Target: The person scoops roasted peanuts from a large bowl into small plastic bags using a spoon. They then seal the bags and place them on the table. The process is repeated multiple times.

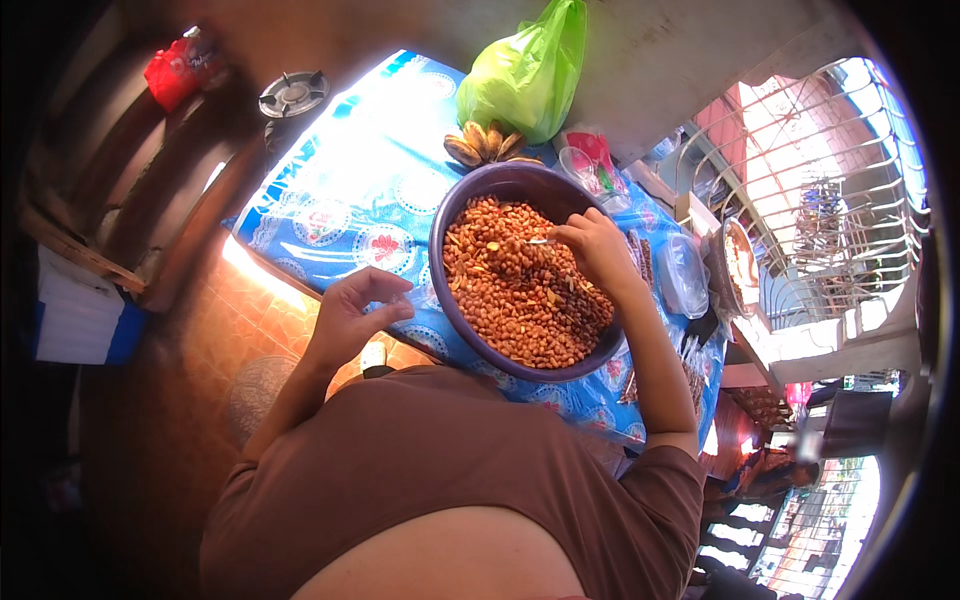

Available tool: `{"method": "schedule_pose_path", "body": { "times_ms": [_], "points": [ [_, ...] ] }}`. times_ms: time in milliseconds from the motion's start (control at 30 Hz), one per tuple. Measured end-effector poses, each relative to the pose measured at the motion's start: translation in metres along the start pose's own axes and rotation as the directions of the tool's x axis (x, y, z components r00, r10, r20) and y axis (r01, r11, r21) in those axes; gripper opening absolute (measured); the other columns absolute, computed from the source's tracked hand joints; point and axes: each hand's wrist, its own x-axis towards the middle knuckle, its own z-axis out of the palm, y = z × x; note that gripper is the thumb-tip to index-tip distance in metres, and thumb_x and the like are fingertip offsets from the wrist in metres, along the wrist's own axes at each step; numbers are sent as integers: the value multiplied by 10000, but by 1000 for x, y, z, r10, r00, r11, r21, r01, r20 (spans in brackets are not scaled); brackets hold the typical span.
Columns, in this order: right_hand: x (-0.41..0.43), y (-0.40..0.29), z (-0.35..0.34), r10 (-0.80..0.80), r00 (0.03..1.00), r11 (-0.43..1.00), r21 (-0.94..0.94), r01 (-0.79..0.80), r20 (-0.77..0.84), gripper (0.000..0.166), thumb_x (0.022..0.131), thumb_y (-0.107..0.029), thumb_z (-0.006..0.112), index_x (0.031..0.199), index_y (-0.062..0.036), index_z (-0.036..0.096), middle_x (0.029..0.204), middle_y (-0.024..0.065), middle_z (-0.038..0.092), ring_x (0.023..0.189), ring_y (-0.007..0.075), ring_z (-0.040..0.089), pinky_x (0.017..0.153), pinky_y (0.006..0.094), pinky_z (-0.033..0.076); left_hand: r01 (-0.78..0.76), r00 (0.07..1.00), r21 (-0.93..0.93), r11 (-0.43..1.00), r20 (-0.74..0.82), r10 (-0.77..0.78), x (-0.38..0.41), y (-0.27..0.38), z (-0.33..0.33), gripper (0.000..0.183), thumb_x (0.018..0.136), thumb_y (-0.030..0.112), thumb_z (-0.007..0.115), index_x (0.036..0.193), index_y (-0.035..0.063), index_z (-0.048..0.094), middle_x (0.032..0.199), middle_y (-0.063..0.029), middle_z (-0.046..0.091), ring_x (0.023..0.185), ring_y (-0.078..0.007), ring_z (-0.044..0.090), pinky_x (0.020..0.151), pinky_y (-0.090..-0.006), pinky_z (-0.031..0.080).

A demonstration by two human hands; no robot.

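Observation:
A purple plastic basin [444, 296] full of reddish-brown peanuts [517, 315] stands on the table before me. Yellowish slices, perhaps garlic, are mixed among the nuts. My right hand [596, 247] is over the basin's right side, fingers closed on the handle of a metal spoon [538, 241]. A heap of peanuts covers the spoon's bowl. Left of the basin, my left hand [364, 304] pinches a small clear plastic bag [424, 298] between thumb and fingers; its outline is hard to make out.
A blue flowered tablecloth [322, 217] covers the table. Behind the basin are bananas [484, 142] and a green plastic bag [525, 75]. Rightward lie a clear plastic container [682, 274] and filled packets [691, 375]. A gas burner [294, 94] stands beyond the table's left edge.

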Motion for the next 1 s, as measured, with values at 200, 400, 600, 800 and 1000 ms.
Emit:
{"method": "schedule_pose_path", "body": {
  "times_ms": [200, 400, 600, 800, 1000],
  "points": [
    [-65, -19, -71, 282, 945, 959, 12, -284, -167, 182, 797, -57, 620, 936, -123, 716, 825, 100, 657, 805, 309, 593, 748, 426, 479, -62, 997, -32, 998, 52, 64, 11, -5, 13, 130, 939, 72, 600, 1010, -28, 643, 884, -79, 673, 848, -134, 623, 804, -283, 498],
    [-94, 2, -27, 525, 851, 819, -252, -515, -32, 151, 789, -144, 626, 921, -118, 695, 863, 85, 654, 869, 295, 615, 758, 407, 491, -45, 986, 4, 999, 161, 44, 19, 0, 24, 118, 945, 87, 599, 965, -23, 636, 895, -69, 658, 842, -122, 619, 796, -271, 496],
    [-47, 38, 15, 501, 842, 825, -401, -397, 198, 293, 885, -314, 556, 941, -75, 716, 938, 153, 688, 923, 345, 646, 785, 452, 511, -142, 967, 103, 985, 226, 115, 26, 0, 30, 93, 894, 49, 663, 954, -17, 636, 858, -46, 640, 820, -103, 608, 774, -249, 494],
    [-69, 28, -6, 530, 730, 845, -194, -499, 431, 290, 852, -330, 605, 881, -64, 717, 913, 179, 694, 850, 349, 678, 721, 478, 532, -101, 975, 30, 994, 204, 93, 17, -9, 27, 166, 976, 134, 563, 978, -14, 638, 830, -53, 632, 794, -108, 592, 762, -265, 491],
    [-51, -14, -44, 579, 705, 789, -65, -611, 408, 171, 789, -106, 599, 909, -92, 719, 863, 130, 691, 862, 323, 652, 777, 427, 499, -92, 985, 71, 993, 149, 81, 12, -5, 41, 169, 978, 136, 558, 998, -13, 637, 862, -55, 646, 805, -117, 592, 779, -274, 487]
  ]
}}
